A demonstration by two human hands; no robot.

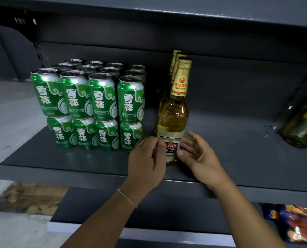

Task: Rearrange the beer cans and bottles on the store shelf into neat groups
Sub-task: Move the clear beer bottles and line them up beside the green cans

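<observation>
Both hands are at the base of the front beer bottle [173, 115], which stands upright near the front edge of the dark grey shelf [77, 163]. The left hand [146, 163] has its fingers curled in, with thumb and forefinger meeting at the left edge of the bottle's lower label; whether they pinch the label or only touch the glass cannot be told. A thin bracelet [126, 197] circles the left wrist. The right hand [197, 154] is spread and relaxed, fingers extended, its thumb tip against the right side of the same label; it grips nothing. Directly behind the front bottle, away from the hands, the gold foil necks [176, 58] of further bottles show in a single file; their bodies are mostly hidden. To the left of the left hand stands the block of green cans [88, 106], stacked two high and several rows deep, labels facing forward, the nearest lower can just beside the left knuckles. Well to the right of the right hand, on the adjoining shelf bay, another bottle [301, 126] stands apart, blurred. Below the right forearm, on a lower shelf, lie snack packets [297, 224].
</observation>
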